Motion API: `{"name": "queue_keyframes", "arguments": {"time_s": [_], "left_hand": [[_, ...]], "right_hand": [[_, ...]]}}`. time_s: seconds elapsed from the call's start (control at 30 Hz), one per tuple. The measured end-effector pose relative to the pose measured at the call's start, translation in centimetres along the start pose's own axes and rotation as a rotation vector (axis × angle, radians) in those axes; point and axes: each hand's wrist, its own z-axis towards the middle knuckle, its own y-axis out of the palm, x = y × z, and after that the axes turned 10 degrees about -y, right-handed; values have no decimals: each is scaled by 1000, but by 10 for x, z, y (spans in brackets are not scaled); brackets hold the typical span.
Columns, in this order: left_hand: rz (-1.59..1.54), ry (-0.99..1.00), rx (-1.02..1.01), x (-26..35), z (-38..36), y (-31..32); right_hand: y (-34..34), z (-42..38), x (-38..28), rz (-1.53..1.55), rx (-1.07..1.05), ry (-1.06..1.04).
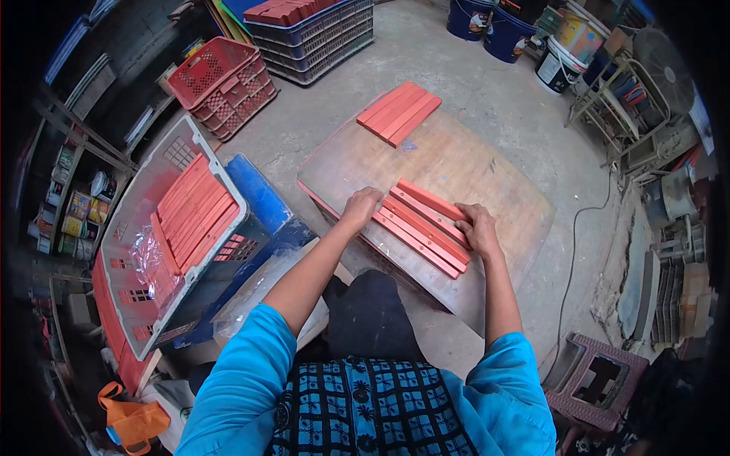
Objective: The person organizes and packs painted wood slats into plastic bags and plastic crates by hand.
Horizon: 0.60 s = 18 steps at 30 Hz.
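Several red-painted wooden slats (420, 237) lie side by side on the board-topped table in front of me, some with small dark holes along their faces. The farthest slat is tilted and stands a little apart from the others. My left hand (363, 208) is closed around the left ends of the slats, its fingertips partly hidden. At their right ends, my right hand (479, 229) grips the far slats between thumb and fingers. Farther off on the same table rests a flat stack of red slats (399, 114).
The wooden tabletop (502, 201) is low and stained. At left, a grey crate (205, 137) holds more red slats and clear plastic, beside a blue crate (258, 194). Red crates (228, 91), paint buckets (563, 68), a stool (597, 380) and a floor cable (572, 281) surround it.
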Motion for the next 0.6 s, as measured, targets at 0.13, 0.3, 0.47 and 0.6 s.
{"name": "queue_keyframes", "arguments": {"time_s": [0.13,0.3,0.47,0.6], "left_hand": [[-259,-125,-58,12,-3,7],[-510,-460,-85,42,-11,0],[-622,-485,-78,43,-11,0],[-574,-430,-16,39,-11,1]], "right_hand": [[1,-10,-1,74,-63,-49],[-1,-16,-29,12,-88,-44],[7,-23,-81,-276,-199,-143],[22,-17,-66,-110,-139,-128]]}}
